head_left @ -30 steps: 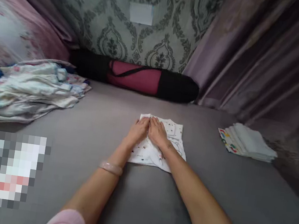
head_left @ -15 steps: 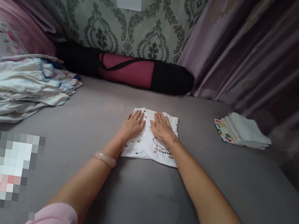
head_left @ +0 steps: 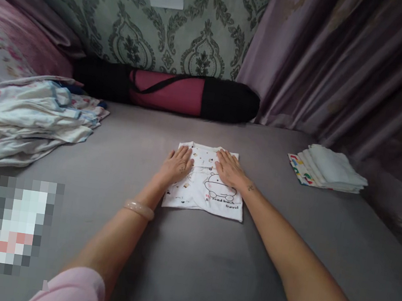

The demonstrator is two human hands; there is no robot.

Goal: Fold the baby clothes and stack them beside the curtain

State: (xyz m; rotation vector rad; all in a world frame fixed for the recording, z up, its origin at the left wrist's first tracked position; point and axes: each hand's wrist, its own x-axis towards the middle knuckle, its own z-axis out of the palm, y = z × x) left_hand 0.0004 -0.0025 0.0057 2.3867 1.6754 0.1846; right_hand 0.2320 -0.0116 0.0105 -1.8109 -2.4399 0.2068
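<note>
A small white printed garment (head_left: 199, 190) lies folded flat on the grey sheet (head_left: 186, 258), with a cartoon outline and lettering on its right half. My left hand (head_left: 178, 165) rests palm down on the garment's upper left side, fingers stretched out. On its upper right part lies my right hand (head_left: 230, 169), also flat with the fingers extended. Neither hand grips the cloth. A pale bangle (head_left: 139, 208) circles my left wrist.
At the left is a loose heap of light clothes (head_left: 37, 117). A folded stack of cloths (head_left: 327, 168) sits at the right. Along the patterned wall lies a black and dark pink long bag (head_left: 166, 91). A blurred patch covers the lower left.
My right hand has slid to the right over the garment, uncovering more of the cartoon print. My left hand stays on the left side. The view has shifted slightly.
</note>
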